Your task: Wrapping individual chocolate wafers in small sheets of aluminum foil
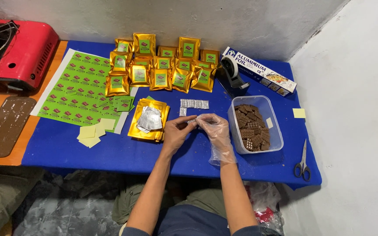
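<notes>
Head view: left hand point(176, 131) bare, right hand point(214, 129) gloved, both pinching foil-wrapped piece point(192, 120) above blue cloth point(110, 150). Thin foil could tear under hard pinch. Beyond: chocolate tub point(274, 126), gold pouches point(160, 65).

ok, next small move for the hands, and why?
Probably finish folding the foil around the piece: both the left hand and the gloved right hand pinch it between them, and it looks only partly wrapped. Wrapped pieces lie in a row just behind, so it likely goes there afterwards.
</notes>
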